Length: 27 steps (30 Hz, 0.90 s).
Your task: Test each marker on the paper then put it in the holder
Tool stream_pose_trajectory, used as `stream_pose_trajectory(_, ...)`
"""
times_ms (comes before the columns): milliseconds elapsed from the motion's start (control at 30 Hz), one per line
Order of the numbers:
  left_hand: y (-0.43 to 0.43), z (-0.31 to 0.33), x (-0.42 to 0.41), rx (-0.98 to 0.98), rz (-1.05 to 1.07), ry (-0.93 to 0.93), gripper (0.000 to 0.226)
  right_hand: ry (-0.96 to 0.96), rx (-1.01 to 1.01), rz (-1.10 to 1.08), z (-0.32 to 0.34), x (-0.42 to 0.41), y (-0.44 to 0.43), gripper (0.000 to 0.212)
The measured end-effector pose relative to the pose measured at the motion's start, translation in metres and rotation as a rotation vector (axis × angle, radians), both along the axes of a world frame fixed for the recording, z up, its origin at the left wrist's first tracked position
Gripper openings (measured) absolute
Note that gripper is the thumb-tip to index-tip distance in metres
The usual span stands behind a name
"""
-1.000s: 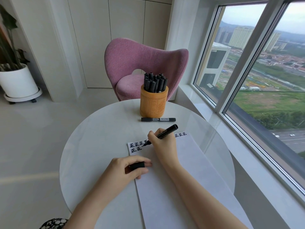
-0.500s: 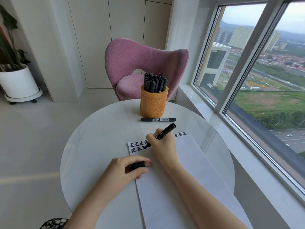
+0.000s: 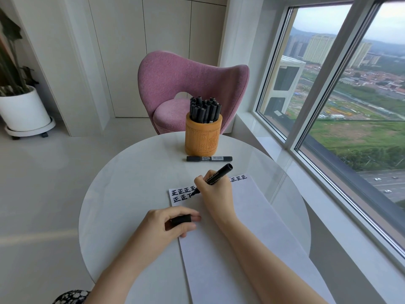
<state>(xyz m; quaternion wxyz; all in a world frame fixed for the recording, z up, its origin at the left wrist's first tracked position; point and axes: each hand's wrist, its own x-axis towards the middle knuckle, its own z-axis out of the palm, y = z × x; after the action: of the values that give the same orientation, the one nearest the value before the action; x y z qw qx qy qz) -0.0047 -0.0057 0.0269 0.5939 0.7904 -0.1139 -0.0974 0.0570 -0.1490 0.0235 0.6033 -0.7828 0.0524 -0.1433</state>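
Observation:
My right hand [image 3: 215,194] grips an uncapped black marker [image 3: 217,175], its tip on the white paper [image 3: 241,238] among rows of black characters at the sheet's top left. My left hand [image 3: 168,222] rests at the paper's left edge and pinches the marker's black cap [image 3: 180,220]. A carved wooden holder [image 3: 203,137] packed with several black markers stands at the far side of the round white table [image 3: 131,194]. One capped black marker [image 3: 209,158] lies flat just in front of the holder.
A pink chair [image 3: 188,84] stands behind the table. A large window [image 3: 350,95] runs along the right. A white plant pot [image 3: 24,110] on a wheeled base sits on the floor at the far left.
The marker tip has shifted slightly left and down along the second row of characters, adding strokes. My left hand stays put with the cap.

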Motion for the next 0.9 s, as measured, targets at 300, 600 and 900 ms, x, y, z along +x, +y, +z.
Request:
stream_pose_trajectory(300, -0.0012, 0.0012, -0.0001, 0.0, 0.002, 0.006, 0.021, 0.014, 0.034, 0.02, 0.0025, -0.0013, -0.002, 0.024)
stream_pose_trajectory(600, -0.0009, 0.0019, -0.0007, 0.004, 0.002, -0.002, 0.021, 0.02, -0.012, 0.032, 0.0015, -0.0009, 0.0, 0.029)
stream_pose_trajectory(900, -0.0001, 0.0019, -0.0012, 0.005, 0.001, 0.001, 0.022, 0.014, -0.026, 0.033, 0.0016, -0.0016, -0.0006, 0.027)
